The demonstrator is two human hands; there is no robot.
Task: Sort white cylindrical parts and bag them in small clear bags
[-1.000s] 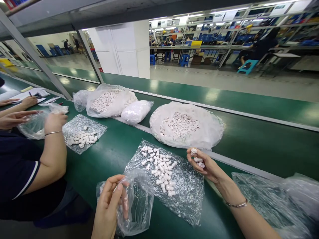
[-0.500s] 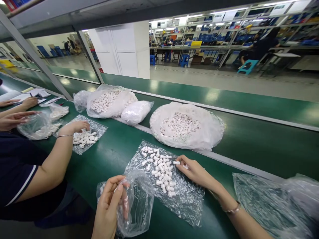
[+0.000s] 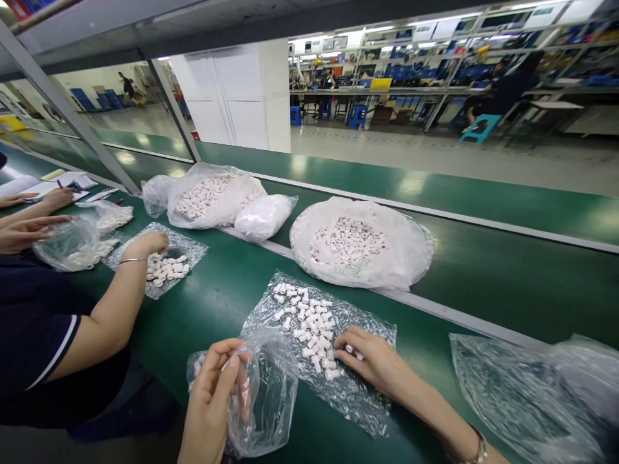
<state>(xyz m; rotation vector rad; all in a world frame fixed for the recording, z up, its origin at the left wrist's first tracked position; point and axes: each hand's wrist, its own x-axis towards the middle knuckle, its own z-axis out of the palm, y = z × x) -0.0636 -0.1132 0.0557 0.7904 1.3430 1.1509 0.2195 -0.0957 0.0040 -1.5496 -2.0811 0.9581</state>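
My left hand [image 3: 215,393] grips the rim of a clear plastic bag [image 3: 271,393], holding its mouth open toward the right. To the right, my right hand [image 3: 370,357] curls over the edge of a pile of small white plastic fittings [image 3: 314,328]. A few white fittings [image 3: 354,352] show within its bent fingers. The pile lies on a flat clear plastic sheet [image 3: 360,409] on the green work surface [image 3: 213,303]. Partly hidden behind my left hand, another bit of clear plastic holds something white.
A large open bag of white fittings [image 3: 348,241] stands behind the pile, with another open bag [image 3: 207,196] and a closed bag [image 3: 265,218] to its left. Clear plastic bags [image 3: 527,393] lie at right. A co-worker's hand [image 3: 149,243] reaches over a second pile [image 3: 167,269].
My right hand has moved down and slightly left along the pile's right edge, its fingers curling more. My left hand and its bag stay put. The co-worker's hand shifted slightly.
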